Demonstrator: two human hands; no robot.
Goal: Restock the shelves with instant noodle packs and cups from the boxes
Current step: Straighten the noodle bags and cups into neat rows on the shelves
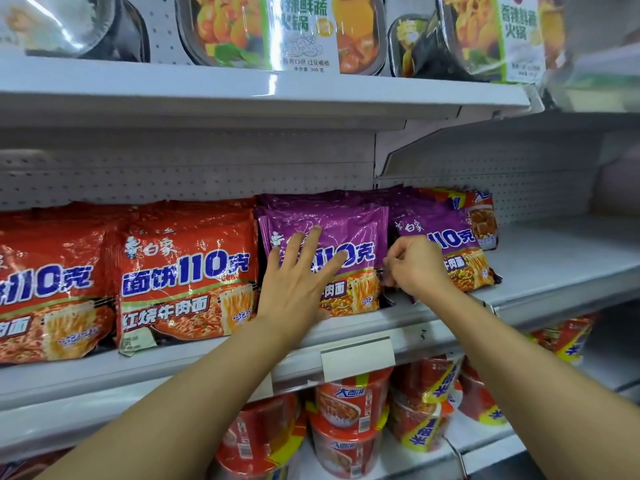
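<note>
The front purple noodle pack (349, 251) stands upright at the front edge of the middle shelf (540, 271), touched by the left hand (298, 282) — fingers straight and spread flat on its face. Just beside it, toward the shelf's right end, a second purple pack (450, 247) is pinched at its left edge by the right hand (415, 265), fingers curled. Red packs (187, 271) are ranged along the left part.

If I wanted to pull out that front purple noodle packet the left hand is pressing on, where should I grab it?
Probably by the top sealed edge of the front purple packet, reaching from above and in front. It stands nearly upright, leaning back, with that flat seam free; red packets and more purple packets crowd its sides.
</note>
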